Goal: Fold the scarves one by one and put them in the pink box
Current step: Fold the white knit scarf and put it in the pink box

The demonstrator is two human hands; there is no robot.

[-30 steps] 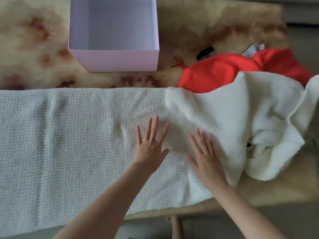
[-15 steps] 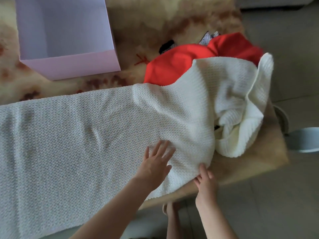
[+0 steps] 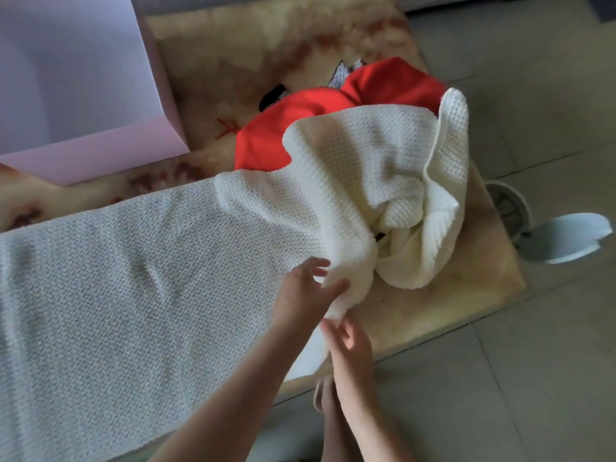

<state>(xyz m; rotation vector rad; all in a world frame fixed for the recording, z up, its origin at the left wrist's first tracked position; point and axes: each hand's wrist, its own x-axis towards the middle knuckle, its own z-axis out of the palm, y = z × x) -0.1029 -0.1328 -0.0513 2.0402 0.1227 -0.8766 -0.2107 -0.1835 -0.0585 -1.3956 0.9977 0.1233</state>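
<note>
The white scarf (image 3: 140,278) lies flat across the near half of the surface (image 3: 266,45), running off the left edge of view. Its right end is heaped in loose folds, partly on top of the red scarf (image 3: 300,135).

A second ago both hands lay flat on the knit, smoothing it side by side. Since then the right hand (image 3: 348,345) has slid off the top to the scarf's near hem at the surface's edge. Its fingers now touch the cloth there, but I cannot tell whether they pinch it. The left hand (image 3: 305,293) has come up off its palm. Its fingers are spread and relaxed, and its thumb lies against the raised fold where the flat part meets the heap, without closing on it.

I judge that smoothing is over and the hands are now finding the hem to pull out the bunched right end or start a first fold. No fold is made yet.

The box (image 3: 100,155) stands at the far left with its open top showing nothing inside. A striped cloth (image 3: 343,73) shows from behind the red scarf.

The surface is marbled cream and brown. To the right and near lies a grey tiled floor (image 3: 533,95), with a white round object (image 3: 566,238) standing just beside the surface's right edge.
</note>
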